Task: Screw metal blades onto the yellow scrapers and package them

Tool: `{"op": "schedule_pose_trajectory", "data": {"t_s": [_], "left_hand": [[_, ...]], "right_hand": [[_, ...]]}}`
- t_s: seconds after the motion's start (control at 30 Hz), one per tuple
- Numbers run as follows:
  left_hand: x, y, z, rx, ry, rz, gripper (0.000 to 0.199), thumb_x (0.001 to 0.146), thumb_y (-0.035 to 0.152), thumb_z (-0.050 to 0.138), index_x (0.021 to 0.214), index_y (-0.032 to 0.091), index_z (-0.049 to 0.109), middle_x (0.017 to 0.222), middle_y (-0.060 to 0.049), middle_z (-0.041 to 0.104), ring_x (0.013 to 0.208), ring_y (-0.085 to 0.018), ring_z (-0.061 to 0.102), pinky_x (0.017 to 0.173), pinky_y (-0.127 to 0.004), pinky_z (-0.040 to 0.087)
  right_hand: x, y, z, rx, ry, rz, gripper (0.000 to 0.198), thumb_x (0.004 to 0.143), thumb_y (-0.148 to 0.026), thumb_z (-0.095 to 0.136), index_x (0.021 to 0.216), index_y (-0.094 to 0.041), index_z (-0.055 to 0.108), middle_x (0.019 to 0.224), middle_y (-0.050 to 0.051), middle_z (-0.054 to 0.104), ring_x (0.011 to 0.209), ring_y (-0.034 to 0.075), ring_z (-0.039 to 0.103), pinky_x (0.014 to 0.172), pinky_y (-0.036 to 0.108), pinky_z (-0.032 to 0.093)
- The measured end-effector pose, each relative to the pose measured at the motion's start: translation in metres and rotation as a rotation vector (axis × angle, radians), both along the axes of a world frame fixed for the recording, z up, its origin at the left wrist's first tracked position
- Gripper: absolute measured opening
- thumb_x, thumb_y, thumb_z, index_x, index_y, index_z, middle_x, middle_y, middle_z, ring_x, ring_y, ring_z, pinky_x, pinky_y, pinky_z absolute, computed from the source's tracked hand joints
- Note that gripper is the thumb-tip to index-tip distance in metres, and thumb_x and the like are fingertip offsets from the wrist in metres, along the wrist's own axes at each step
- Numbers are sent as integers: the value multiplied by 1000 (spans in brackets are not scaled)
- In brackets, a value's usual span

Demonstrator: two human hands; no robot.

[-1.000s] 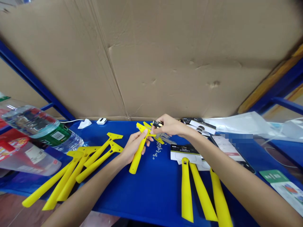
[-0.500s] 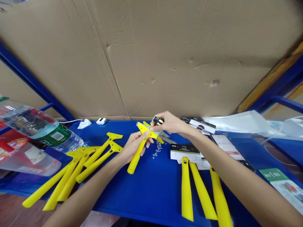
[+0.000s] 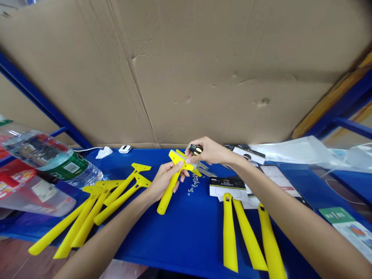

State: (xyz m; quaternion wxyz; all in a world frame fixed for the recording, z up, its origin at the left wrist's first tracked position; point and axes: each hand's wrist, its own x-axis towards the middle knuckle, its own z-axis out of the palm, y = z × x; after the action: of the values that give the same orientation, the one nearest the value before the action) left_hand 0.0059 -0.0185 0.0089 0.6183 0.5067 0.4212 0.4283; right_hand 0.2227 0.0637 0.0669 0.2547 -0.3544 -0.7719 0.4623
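My left hand (image 3: 164, 180) is wrapped around the neck of a yellow scraper (image 3: 166, 199), thumb on its wide head. A grey metal strip lies along the top edge of that head. Above it, my right hand (image 3: 209, 150) is closed around a screwdriver (image 3: 195, 149) with a black and yellow handle. Its fingertips press on the strip and the head; the screwdriver's shaft is hidden. Just behind the held scraper lies another yellow scraper head (image 3: 180, 152), partly covered. Small metal nuts (image 3: 193, 184) and flat metal plates (image 3: 208, 173) lie beside the hands on the blue surface.
Several yellow scrapers (image 3: 84, 217) lie at left, near a plastic tub (image 3: 43, 193) and a large water bottle (image 3: 55, 155). At right are yellow handles (image 3: 230, 236) with black and white cards (image 3: 226, 188) and a phone (image 3: 280, 180). Cardboard (image 3: 186, 77) stands behind.
The metal strip has shifted slightly along the scraper head, and its end no longer sticks out at the left corner. Both hands keep nearly the same place and grip.
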Motion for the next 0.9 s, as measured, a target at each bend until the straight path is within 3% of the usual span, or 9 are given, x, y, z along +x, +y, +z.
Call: {"op": "schedule_pose_trajectory", "data": {"t_s": [0.4,0.9], "left_hand": [[2,-6,1,150,26,48,40,97,54,73,94,13,71,84,-7,74,41,-8,56,35,-22,40],[2,-4,1,175,9,26,41,97,53,72,95,12,71,83,-7,75,40,-9,59,37,-22,46]], "right_hand": [[2,-4,8,23,55,8,25,75,-37,91,89,-19,80,85,2,77,49,6,50,41,22,36],[2,-6,13,3,36,-1,30,72,-37,92,93,-18,79,88,3,77,53,6,50,47,24,38]]}}
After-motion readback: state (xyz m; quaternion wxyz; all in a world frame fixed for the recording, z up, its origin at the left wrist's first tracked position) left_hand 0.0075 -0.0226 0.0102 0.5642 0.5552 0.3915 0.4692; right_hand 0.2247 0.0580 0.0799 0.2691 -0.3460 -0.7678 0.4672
